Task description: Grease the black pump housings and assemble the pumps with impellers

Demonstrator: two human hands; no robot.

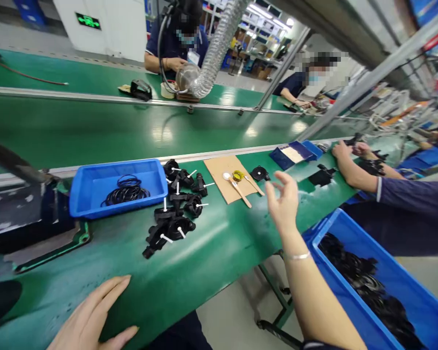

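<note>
My left hand (93,316) rests low on the green table at the near left, thumb and fingers apart, holding nothing. With its fingers loosely spread, my right hand (285,204) hovers over the table's right part and is empty. Just beyond it lies a round black plastic part (259,173). Left of that hand, a brown cardboard sheet (219,177) carries a wooden-handled brush (240,191), a second brush and a small dish of yellow stuff (237,175). Several black plastic housings (175,226) with white pins sit grouped between my hands.
A blue tray (80,194) holds black rubber rings (127,190). On the right stands a blue crate (324,226) of black parts, beside a co-worker's arm (361,170). A dark blue bin (277,158) sits farther back. Two people work across the conveyor (113,129).
</note>
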